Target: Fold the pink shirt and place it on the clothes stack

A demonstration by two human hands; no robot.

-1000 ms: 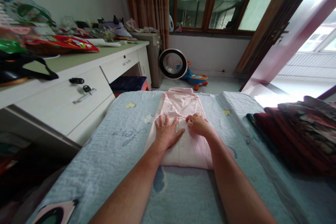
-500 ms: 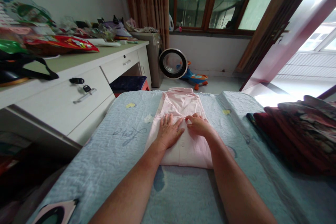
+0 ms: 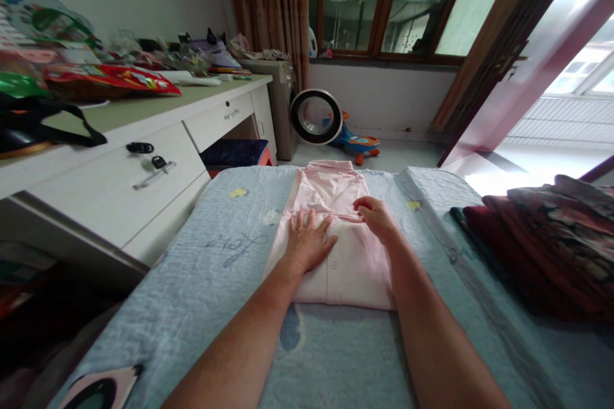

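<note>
A folded pink shirt (image 3: 350,268) lies on the blue quilted cover (image 3: 230,307), its collar toward the far edge and a button showing near its middle. My left hand (image 3: 309,241) rests flat on the left part of the shirt with its fingers spread. Over the right side of the shirt, at the fold across it, is my right hand (image 3: 377,216), with thumb and fingers pinched together. Whatever is between those fingertips is too small to make out.
Dark red and patterned folded cloths (image 3: 537,236) are piled at the right. A cluttered desk (image 3: 144,121) stands on the left. Beyond the cover are a round washer door (image 3: 316,116) and a blue ride-on toy (image 3: 355,140). A pink-edged object (image 3: 103,386) lies lower left.
My right hand has moved right and slightly away along the fold, lifting a little. The shirt's right side has shifted slightly outward. My left hand has stayed in place.
</note>
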